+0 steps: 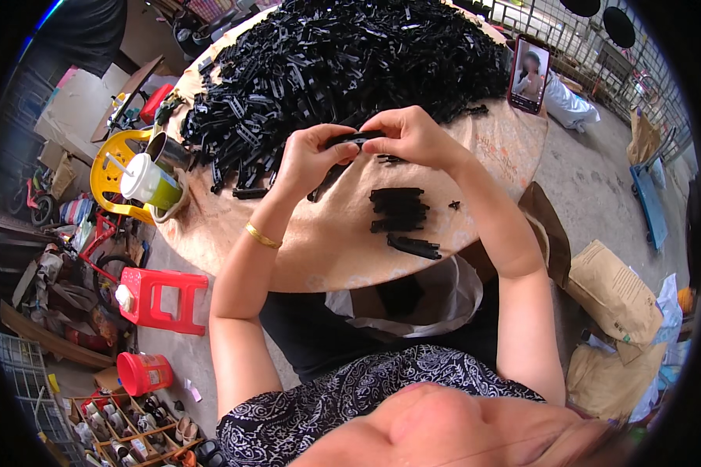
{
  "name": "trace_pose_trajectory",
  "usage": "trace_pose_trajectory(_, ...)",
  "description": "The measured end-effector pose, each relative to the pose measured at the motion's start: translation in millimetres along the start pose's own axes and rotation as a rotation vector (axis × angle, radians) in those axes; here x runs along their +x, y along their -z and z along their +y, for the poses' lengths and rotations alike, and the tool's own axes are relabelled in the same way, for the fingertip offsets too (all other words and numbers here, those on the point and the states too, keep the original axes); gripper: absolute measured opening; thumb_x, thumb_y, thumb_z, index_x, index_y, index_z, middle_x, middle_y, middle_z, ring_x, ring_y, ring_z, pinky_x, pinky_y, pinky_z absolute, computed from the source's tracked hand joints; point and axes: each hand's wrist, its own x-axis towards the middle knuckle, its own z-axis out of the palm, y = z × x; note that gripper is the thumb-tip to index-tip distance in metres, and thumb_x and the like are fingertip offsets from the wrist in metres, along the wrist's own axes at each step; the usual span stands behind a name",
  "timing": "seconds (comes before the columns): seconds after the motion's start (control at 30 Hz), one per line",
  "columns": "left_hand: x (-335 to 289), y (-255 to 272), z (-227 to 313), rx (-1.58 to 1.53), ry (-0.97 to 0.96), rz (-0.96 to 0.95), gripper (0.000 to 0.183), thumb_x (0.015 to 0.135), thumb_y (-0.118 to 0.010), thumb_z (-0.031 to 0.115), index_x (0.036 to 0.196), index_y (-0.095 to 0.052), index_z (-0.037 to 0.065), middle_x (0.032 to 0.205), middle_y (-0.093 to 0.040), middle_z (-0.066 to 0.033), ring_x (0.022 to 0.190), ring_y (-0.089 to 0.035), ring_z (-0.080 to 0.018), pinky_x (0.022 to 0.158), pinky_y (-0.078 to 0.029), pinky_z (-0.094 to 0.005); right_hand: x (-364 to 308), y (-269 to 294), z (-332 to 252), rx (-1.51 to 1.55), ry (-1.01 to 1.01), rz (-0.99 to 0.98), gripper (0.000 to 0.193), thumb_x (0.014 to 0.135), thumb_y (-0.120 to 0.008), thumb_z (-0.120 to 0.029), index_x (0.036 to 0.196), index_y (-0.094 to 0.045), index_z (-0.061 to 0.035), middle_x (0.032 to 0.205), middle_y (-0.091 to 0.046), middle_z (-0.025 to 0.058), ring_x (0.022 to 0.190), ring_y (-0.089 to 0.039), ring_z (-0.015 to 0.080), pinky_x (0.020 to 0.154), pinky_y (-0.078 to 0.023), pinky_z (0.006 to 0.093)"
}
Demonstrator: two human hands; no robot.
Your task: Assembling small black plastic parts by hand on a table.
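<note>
My left hand (310, 158) and my right hand (411, 138) meet over the table, just in front of a large heap of narrow black plastic pieces (343, 58). Between the fingertips of both hands is a narrow black plastic piece (360, 137), held level. Its exact kind I cannot make out. To the near side of my right hand, several similar pieces lie side by side in a small stack (398, 208). One more black piece (414, 247) rests slantwise below that stack, close to the table's near edge.
A peach patterned cloth (304, 253) covers the round table. A phone (528, 74) stands upright at its right edge. A drink cup with a straw (149, 180) is at the left edge by a yellow chair (105, 175). A red stool (163, 300) and red bucket (144, 373) stand on the floor.
</note>
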Motion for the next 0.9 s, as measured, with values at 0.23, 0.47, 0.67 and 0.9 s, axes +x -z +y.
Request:
trace_pose_trajectory(0.23, -15.4, -16.6, 19.4, 0.500, -0.065, -0.429, 0.019, 0.078, -0.071, 0.013, 0.093, -0.069, 0.002, 0.074, -0.065, -0.0038, 0.064, -0.049, -0.0056, 0.057, -0.042, -0.0237, -7.3, 30.6, 18.7, -0.485, 0.023, -0.136, 0.032, 0.066, -0.077, -0.024, 0.089, -0.069, -0.0025, 0.084, -0.066, 0.0103, 0.076, -0.063, 0.0221, 0.069, -0.049, 0.0323)
trace_pose_trajectory(0.47, 35.2, -8.9, -1.5, 1.003, -0.371, 0.233, 0.017, 0.081, -0.065, 0.017, 0.088, -0.069, 0.002, 0.082, -0.061, -0.0142, 0.077, -0.061, -0.0292, 0.070, -0.049, -0.0359, -1.4, 13.5, 16.2, -0.608, 0.011, -0.123, 0.023, 0.068, -0.070, -0.018, 0.089, -0.069, -0.0069, 0.082, -0.065, 0.0115, 0.083, -0.060, 0.0287, 0.075, -0.048, 0.0373)
trace_pose_trajectory(0.67, 70.5, -5.0, -0.1, 1.206, -0.166, 0.229, 0.021, 0.084, -0.062, 0.024, 0.080, -0.066, 0.003, 0.089, -0.061, -0.0166, 0.083, -0.062, -0.0350, 0.073, -0.051, -0.0413, 3.8, 16.2, 18.0, -0.313, 0.108, 0.162, 0.030, 0.073, -0.068, -0.015, 0.102, -0.065, -0.0070, 0.080, -0.067, 0.0121, 0.072, -0.064, 0.0271, 0.069, -0.051, 0.0353)
trace_pose_trajectory(0.9, 65.4, -6.8, 6.4, 1.423, -0.133, 0.168, 0.030, 0.076, -0.071, 0.024, 0.094, -0.060, 0.003, 0.091, -0.062, -0.0172, 0.085, -0.064, -0.0309, 0.072, -0.052, -0.0386, 6.1, 11.8, 26.8, -0.205, 0.201, 0.227, 0.035, 0.079, -0.064, -0.002, 0.113, -0.058, -0.0020, 0.079, -0.066, 0.0081, 0.069, -0.062, 0.0135, 0.066, -0.050, 0.0264)
